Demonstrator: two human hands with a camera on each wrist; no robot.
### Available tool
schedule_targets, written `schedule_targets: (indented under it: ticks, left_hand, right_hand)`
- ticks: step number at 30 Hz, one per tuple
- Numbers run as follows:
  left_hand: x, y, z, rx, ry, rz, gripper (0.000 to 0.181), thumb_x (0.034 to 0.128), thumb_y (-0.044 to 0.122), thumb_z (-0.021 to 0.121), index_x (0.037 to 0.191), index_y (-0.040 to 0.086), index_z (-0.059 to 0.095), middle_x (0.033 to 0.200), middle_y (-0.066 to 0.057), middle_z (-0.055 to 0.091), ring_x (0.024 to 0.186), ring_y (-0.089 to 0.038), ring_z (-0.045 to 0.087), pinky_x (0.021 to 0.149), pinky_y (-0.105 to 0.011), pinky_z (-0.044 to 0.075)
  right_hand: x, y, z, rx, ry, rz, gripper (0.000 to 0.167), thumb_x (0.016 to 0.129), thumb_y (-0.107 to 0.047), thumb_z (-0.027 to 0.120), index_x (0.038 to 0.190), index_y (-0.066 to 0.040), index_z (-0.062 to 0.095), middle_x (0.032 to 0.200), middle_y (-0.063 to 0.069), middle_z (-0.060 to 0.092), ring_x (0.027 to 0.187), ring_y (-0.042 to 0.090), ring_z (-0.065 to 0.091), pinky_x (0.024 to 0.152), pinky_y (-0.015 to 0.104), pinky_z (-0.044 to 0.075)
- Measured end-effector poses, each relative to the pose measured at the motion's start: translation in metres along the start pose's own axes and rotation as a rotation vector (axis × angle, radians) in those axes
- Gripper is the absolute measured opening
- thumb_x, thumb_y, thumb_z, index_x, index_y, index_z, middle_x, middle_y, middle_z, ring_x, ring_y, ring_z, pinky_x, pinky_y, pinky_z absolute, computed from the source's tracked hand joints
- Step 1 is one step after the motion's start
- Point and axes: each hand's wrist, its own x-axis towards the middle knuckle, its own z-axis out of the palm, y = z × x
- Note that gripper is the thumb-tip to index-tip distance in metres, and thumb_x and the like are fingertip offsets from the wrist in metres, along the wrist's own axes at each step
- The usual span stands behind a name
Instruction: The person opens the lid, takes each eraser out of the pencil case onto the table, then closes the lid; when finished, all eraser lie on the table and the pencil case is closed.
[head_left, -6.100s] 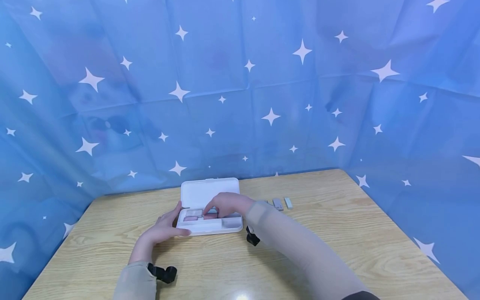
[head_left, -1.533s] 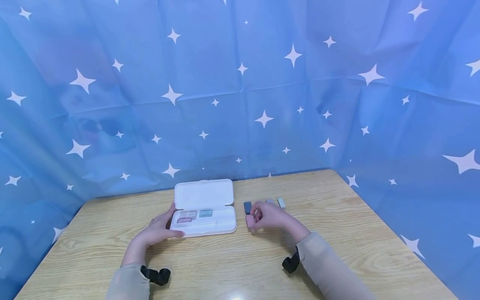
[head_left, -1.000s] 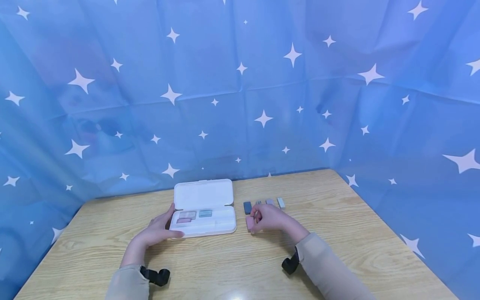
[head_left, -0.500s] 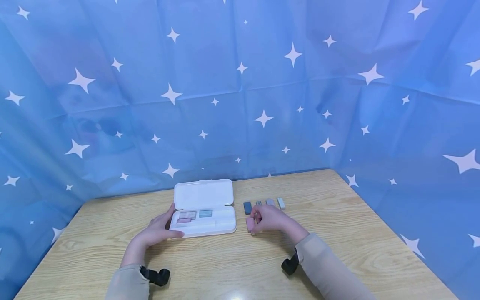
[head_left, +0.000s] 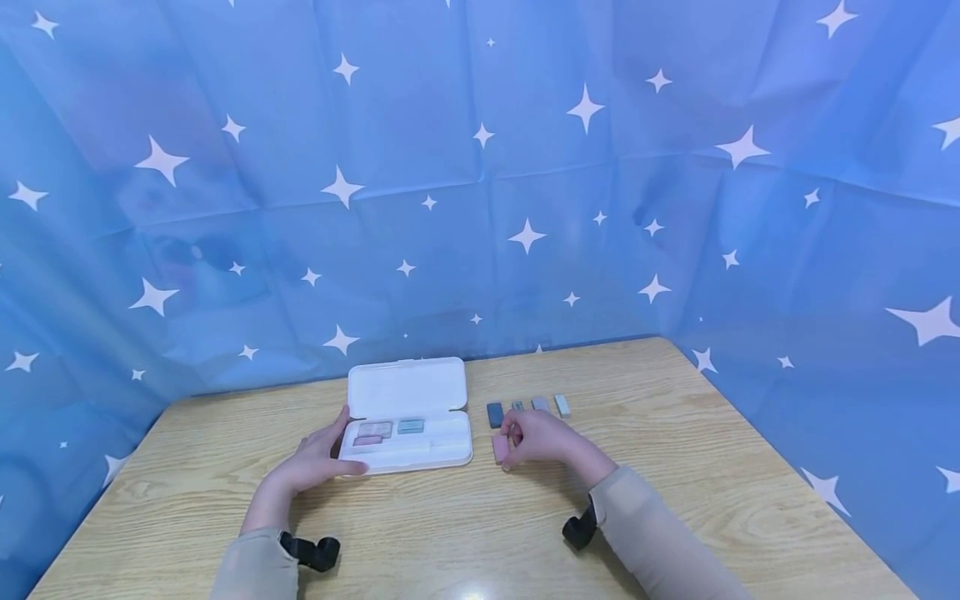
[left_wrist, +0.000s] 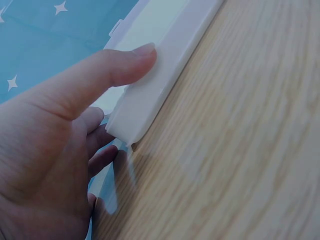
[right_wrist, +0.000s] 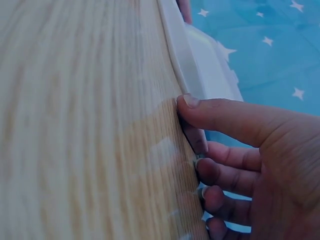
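Observation:
An open white pencil case lies on the table, its lid leaning back. My left hand holds the case's left end, with the thumb on the front edge and the fingers round the far side. Inside the case are a pale pinkish block, a pink block and a teal block. To the right of the case, my right hand pinches a pink eraser-like block between thumb and fingers, low at the table top. In the right wrist view, the thumb covers part of that block.
Behind the right hand lie a dark blue block, a small grey-teal piece, a greyish block and a pale mint block. A blue star-patterned curtain borders the wooden table at the back and sides.
Several seconds ago my right hand was inside the case; it has moved right, out onto the table, with the pink block. Over the last second almost nothing moves. My left hand stays on the case.

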Motion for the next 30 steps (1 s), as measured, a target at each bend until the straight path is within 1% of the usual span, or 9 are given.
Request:
schedule_targets:
  ticks: [5,8,11,15,19,22,25,27,30]
  left_hand:
    - [0.0,0.0,-0.001,-0.002,0.002,0.005,0.113,0.077,0.042,0.078,0.156,0.01,0.005,0.157,-0.028,0.01,0.138,-0.053,0.008,0.105,-0.069,0.012]
    - [0.0,0.001,-0.001,-0.007,-0.003,-0.001,0.113,0.0769,0.042,0.078,0.156,0.011,0.004,0.157,-0.028,0.01,0.138,-0.053,0.008,0.105,-0.07,0.012]
    - [0.0,0.0,0.0,-0.006,-0.004,-0.002,0.113,0.0769,0.043,0.078,0.156,0.011,0.004,0.157,-0.028,0.01,0.138,-0.053,0.008,0.105,-0.07,0.012]
    - [0.001,-0.001,0.0,0.001,0.002,0.009,0.114,0.0765,0.042,0.079,0.156,0.009,0.004,0.156,-0.029,0.011,0.138,-0.053,0.009,0.105,-0.069,0.012]
    - [0.002,-0.004,-0.001,0.012,0.008,0.021,0.114,0.0762,0.042,0.079,0.156,0.008,0.005,0.156,-0.028,0.012,0.138,-0.053,0.01,0.106,-0.069,0.013]
    - [0.003,-0.005,-0.001,0.013,0.008,0.024,0.114,0.0762,0.042,0.079,0.156,0.008,0.005,0.156,-0.028,0.012,0.138,-0.053,0.01,0.106,-0.069,0.013]
    - [0.002,-0.005,-0.001,0.014,0.007,0.024,0.114,0.0761,0.043,0.079,0.156,0.008,0.005,0.156,-0.028,0.012,0.138,-0.054,0.01,0.106,-0.069,0.013]
    - [0.002,-0.005,-0.001,0.018,0.008,0.023,0.114,0.0762,0.044,0.079,0.156,0.008,0.005,0.156,-0.028,0.012,0.138,-0.054,0.009,0.106,-0.069,0.013]
    - [0.003,-0.005,0.0,0.013,0.011,0.019,0.115,0.0757,0.045,0.079,0.156,0.01,0.005,0.157,-0.027,0.011,0.138,-0.053,0.009,0.106,-0.068,0.012]
  right_hand:
    - [0.002,-0.001,-0.004,0.022,-0.022,0.004,0.048,0.07,-0.024,0.087,0.106,-0.008,0.059,0.073,0.0,0.056,0.062,0.013,0.048,0.057,0.03,0.041]
    - [0.003,-0.002,-0.008,0.029,-0.029,0.007,0.051,0.074,-0.025,0.084,0.113,-0.006,0.057,0.073,0.0,0.057,0.061,0.013,0.05,0.057,0.03,0.042]
    - [0.007,-0.007,-0.015,0.037,-0.028,-0.009,0.045,0.08,-0.023,0.079,0.115,-0.005,0.057,0.072,0.0,0.057,0.06,0.013,0.049,0.057,0.03,0.042]
    - [0.015,-0.02,-0.024,0.051,-0.045,-0.043,0.039,0.084,-0.019,0.075,0.117,-0.006,0.057,0.07,0.001,0.054,0.058,0.014,0.046,0.058,0.03,0.04]
    - [0.031,-0.034,-0.028,0.002,-0.084,-0.089,0.041,0.086,-0.017,0.074,0.121,-0.007,0.057,0.073,0.001,0.056,0.062,0.013,0.048,0.061,0.031,0.042]
    - [0.047,-0.043,-0.028,-0.064,-0.125,-0.152,0.041,0.087,-0.017,0.072,0.124,-0.008,0.058,0.079,-0.001,0.058,0.065,0.012,0.051,0.062,0.031,0.044]
    - [0.063,-0.051,-0.025,-0.086,-0.175,-0.206,0.041,0.088,-0.016,0.072,0.127,-0.011,0.058,0.084,-0.001,0.06,0.067,0.014,0.052,0.062,0.031,0.044]
    - [0.073,-0.056,-0.022,-0.082,-0.202,-0.22,0.043,0.088,-0.017,0.072,0.129,-0.013,0.058,0.088,0.0,0.061,0.069,0.015,0.053,0.063,0.031,0.045]
    - [0.086,-0.064,-0.017,-0.104,-0.228,-0.231,0.044,0.088,-0.016,0.072,0.13,-0.016,0.058,0.095,0.001,0.061,0.074,0.016,0.053,0.066,0.03,0.045]
